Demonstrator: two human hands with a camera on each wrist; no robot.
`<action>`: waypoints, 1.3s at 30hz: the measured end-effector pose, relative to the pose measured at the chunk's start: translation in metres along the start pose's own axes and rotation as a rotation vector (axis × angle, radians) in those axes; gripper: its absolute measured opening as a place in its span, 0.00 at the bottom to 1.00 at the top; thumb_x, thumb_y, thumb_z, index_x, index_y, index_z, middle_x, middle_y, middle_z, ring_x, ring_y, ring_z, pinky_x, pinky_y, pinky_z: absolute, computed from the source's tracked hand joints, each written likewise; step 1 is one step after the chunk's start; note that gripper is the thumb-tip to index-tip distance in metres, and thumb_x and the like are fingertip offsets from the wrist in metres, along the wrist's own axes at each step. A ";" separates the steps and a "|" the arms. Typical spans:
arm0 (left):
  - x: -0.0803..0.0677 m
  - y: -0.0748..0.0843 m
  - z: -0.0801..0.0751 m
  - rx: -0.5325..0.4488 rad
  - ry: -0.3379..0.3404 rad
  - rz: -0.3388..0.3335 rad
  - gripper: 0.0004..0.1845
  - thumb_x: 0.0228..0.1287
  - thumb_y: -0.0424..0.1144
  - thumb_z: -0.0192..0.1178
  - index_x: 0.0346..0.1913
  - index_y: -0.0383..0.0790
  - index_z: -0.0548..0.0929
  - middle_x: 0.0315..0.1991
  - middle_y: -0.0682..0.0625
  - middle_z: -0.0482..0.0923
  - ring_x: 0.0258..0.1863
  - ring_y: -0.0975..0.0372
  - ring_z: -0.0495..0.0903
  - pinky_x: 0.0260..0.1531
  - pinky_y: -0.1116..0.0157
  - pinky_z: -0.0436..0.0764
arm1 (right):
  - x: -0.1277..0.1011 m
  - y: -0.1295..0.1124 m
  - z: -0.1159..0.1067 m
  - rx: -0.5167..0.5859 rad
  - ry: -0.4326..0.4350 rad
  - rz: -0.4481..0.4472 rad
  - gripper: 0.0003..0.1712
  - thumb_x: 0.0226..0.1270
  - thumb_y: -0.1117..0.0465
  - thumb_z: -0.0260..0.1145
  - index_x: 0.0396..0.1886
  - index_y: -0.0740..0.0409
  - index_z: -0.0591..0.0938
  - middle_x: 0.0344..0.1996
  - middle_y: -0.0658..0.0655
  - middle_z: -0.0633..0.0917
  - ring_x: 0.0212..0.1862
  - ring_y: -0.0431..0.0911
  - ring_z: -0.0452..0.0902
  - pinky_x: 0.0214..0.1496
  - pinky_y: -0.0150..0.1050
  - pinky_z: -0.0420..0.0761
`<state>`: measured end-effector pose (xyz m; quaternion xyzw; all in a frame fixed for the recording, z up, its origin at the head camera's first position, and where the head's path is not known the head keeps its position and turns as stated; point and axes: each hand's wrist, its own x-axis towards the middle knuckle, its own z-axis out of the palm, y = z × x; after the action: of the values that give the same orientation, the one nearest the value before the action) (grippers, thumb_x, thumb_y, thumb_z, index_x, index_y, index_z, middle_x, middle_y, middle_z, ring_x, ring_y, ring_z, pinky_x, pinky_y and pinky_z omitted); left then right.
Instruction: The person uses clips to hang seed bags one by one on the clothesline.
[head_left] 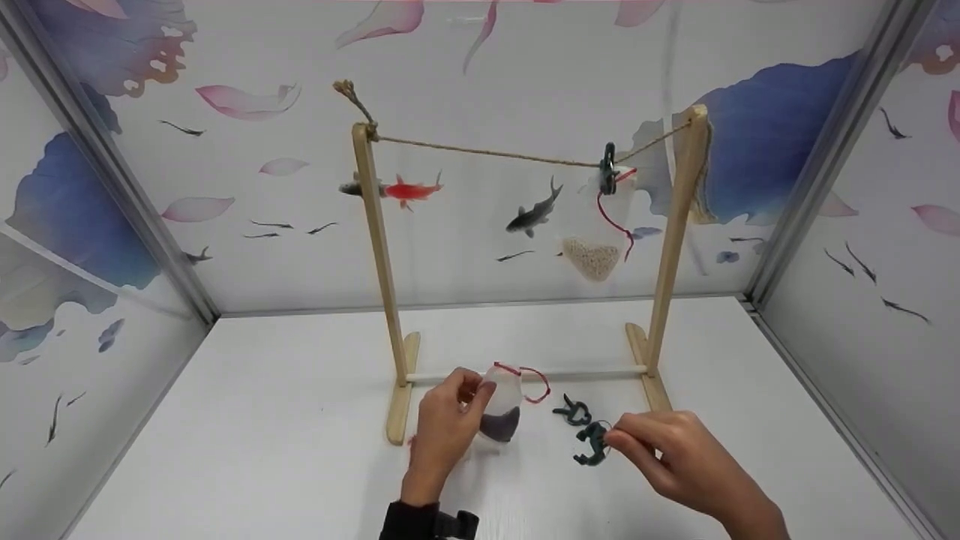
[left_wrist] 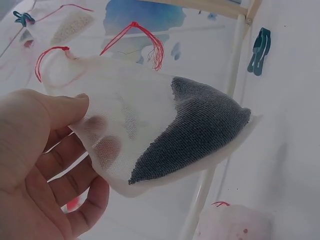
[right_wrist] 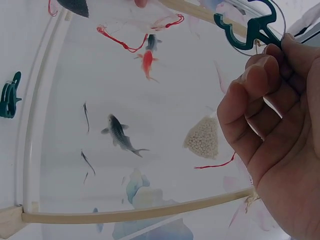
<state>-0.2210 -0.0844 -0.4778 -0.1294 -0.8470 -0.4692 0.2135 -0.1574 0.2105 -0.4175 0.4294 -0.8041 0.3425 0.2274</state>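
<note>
My left hand (head_left: 444,431) pinches the upper part of a white mesh drawstring pouch (head_left: 501,422) between thumb and fingers. Dark grains (left_wrist: 195,130) fill the pouch's lower end, and red cords (left_wrist: 134,25) hang loose at its mouth. To the right, my right hand (head_left: 679,457) pinches the handle end of a dark green spring clip (right_wrist: 250,30) whose jaws are spread apart. A second green clip (head_left: 574,411) lies on the table just beyond it. The two hands are apart, and the pouch hangs above the table in front of the wooden rack.
A wooden rack (head_left: 376,247) carries a sagging twine line (head_left: 480,152). Near its right post, a green clip (head_left: 608,169) holds a pouch of pale grains (head_left: 592,259) on the line. Another pouch (left_wrist: 235,222) lies on the table. Printed walls enclose the white tabletop (head_left: 262,420).
</note>
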 end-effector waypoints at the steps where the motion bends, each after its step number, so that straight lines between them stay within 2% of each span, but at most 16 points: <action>1: 0.000 0.001 0.000 0.000 0.002 0.000 0.05 0.69 0.42 0.68 0.39 0.46 0.84 0.30 0.59 0.82 0.29 0.67 0.79 0.29 0.68 0.78 | 0.000 0.000 0.000 0.005 0.003 -0.006 0.19 0.64 0.74 0.69 0.30 0.42 0.78 0.18 0.37 0.68 0.22 0.27 0.59 0.23 0.18 0.63; 10: -0.001 0.013 -0.004 -0.039 -0.021 0.054 0.05 0.68 0.41 0.68 0.38 0.45 0.84 0.31 0.58 0.83 0.29 0.67 0.80 0.30 0.68 0.81 | 0.003 -0.003 0.000 -0.003 0.013 -0.008 0.18 0.64 0.74 0.70 0.32 0.43 0.80 0.21 0.36 0.72 0.23 0.27 0.63 0.24 0.19 0.66; 14: 0.006 0.021 -0.012 -0.010 -0.037 0.093 0.04 0.68 0.40 0.68 0.37 0.45 0.84 0.30 0.57 0.84 0.28 0.67 0.80 0.30 0.68 0.80 | 0.017 0.002 -0.004 -0.039 0.033 -0.088 0.12 0.67 0.70 0.69 0.35 0.47 0.82 0.23 0.38 0.75 0.23 0.29 0.64 0.24 0.20 0.67; 17: 0.018 0.030 -0.019 -0.002 -0.042 0.122 0.05 0.68 0.39 0.68 0.36 0.43 0.83 0.31 0.55 0.84 0.27 0.67 0.81 0.28 0.68 0.80 | 0.037 0.008 -0.011 -0.098 0.083 -0.198 0.06 0.75 0.62 0.64 0.34 0.52 0.81 0.22 0.41 0.75 0.22 0.30 0.64 0.21 0.20 0.65; 21: 0.037 0.045 -0.031 0.001 -0.052 0.152 0.05 0.68 0.38 0.67 0.36 0.41 0.83 0.32 0.53 0.83 0.27 0.65 0.82 0.28 0.67 0.81 | 0.069 0.014 -0.025 -0.199 0.162 -0.322 0.18 0.81 0.54 0.56 0.30 0.56 0.80 0.19 0.44 0.74 0.19 0.32 0.62 0.18 0.22 0.64; 24: 0.052 0.058 -0.040 0.014 -0.083 0.165 0.05 0.69 0.37 0.66 0.37 0.40 0.84 0.31 0.53 0.83 0.27 0.63 0.82 0.28 0.66 0.81 | 0.091 0.016 -0.036 -0.267 0.195 -0.377 0.21 0.82 0.53 0.55 0.28 0.56 0.79 0.16 0.44 0.71 0.17 0.33 0.60 0.16 0.24 0.62; 27: 0.066 0.068 -0.048 0.029 -0.130 0.177 0.05 0.69 0.38 0.65 0.37 0.40 0.85 0.30 0.53 0.83 0.27 0.63 0.82 0.29 0.65 0.80 | 0.110 0.017 -0.048 -0.307 0.199 -0.390 0.22 0.81 0.52 0.56 0.26 0.56 0.78 0.14 0.45 0.70 0.16 0.34 0.58 0.15 0.26 0.60; 32: 0.090 0.082 -0.061 -0.011 -0.197 0.146 0.07 0.68 0.40 0.65 0.37 0.39 0.86 0.31 0.52 0.85 0.28 0.62 0.83 0.33 0.62 0.82 | 0.137 0.019 -0.061 -0.359 0.179 -0.396 0.22 0.81 0.51 0.56 0.24 0.56 0.77 0.13 0.46 0.67 0.14 0.35 0.56 0.13 0.30 0.57; 35: 0.104 0.090 -0.068 -0.030 -0.206 0.120 0.07 0.67 0.40 0.66 0.38 0.38 0.86 0.32 0.51 0.85 0.29 0.61 0.83 0.35 0.61 0.82 | 0.153 0.020 -0.068 -0.388 0.180 -0.408 0.24 0.82 0.51 0.55 0.23 0.55 0.74 0.12 0.47 0.65 0.14 0.36 0.54 0.13 0.32 0.54; 39: 0.121 0.103 -0.075 -0.024 -0.191 0.105 0.07 0.66 0.39 0.67 0.38 0.38 0.86 0.32 0.50 0.86 0.29 0.60 0.83 0.34 0.61 0.82 | 0.175 0.019 -0.079 -0.444 0.170 -0.409 0.25 0.82 0.50 0.54 0.23 0.56 0.76 0.12 0.48 0.68 0.12 0.38 0.58 0.13 0.34 0.55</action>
<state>-0.2655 -0.0914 -0.3083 -0.2204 -0.8499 -0.4529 0.1548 -0.2597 0.1838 -0.2563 0.4920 -0.7344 0.1405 0.4459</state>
